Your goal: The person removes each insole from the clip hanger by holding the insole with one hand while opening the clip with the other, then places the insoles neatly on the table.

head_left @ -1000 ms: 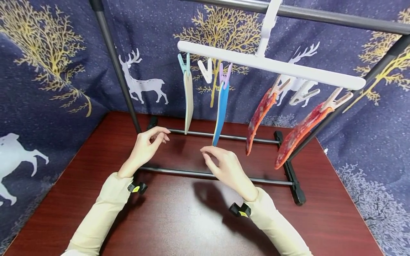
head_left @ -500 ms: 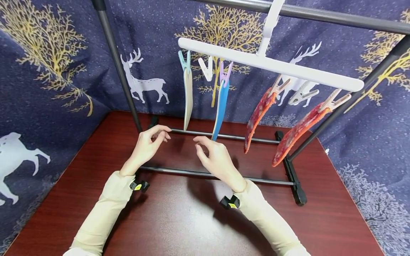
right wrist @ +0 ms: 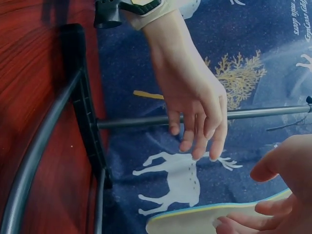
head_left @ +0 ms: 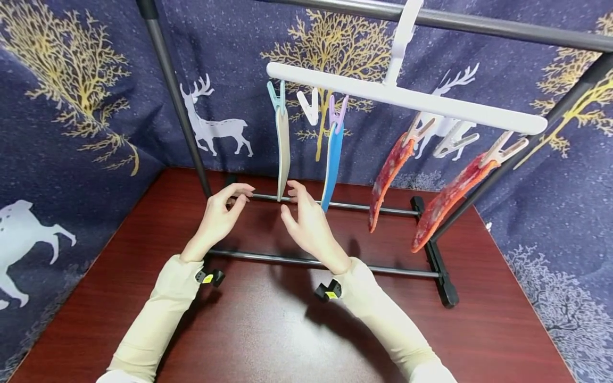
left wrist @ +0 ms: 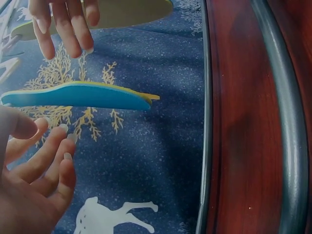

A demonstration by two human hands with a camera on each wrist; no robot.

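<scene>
Two shoe insoles hang from pegs: the left insole (head_left: 283, 154) shows a cream face in the head view, the second insole (head_left: 333, 165) a blue one. My left hand (head_left: 221, 215) is left of the left insole, fingers loosely bent and holding nothing. To that insole's lower right, my right hand (head_left: 308, 221) has thumb and fingers apart, also holding nothing. In the left wrist view the left insole (left wrist: 78, 96) shows its blue side between my left hand (left wrist: 39, 175) and right hand (left wrist: 66, 24). My right fingers overlap the cream insole (right wrist: 190, 222) in the right wrist view.
Two red fuzzy insoles with orange edges, one nearer the middle (head_left: 390, 167) and one at far right (head_left: 450, 205), hang from the white hanger (head_left: 335, 82). A spare white peg (head_left: 309, 108) hangs too. The dark rack's lower bar (head_left: 268, 257) crosses the brown table (head_left: 239, 330).
My right hand has moved left, from below the blue-faced insole to beside the cream-faced one, and its thumb and fingers have spread. My left hand has barely moved.
</scene>
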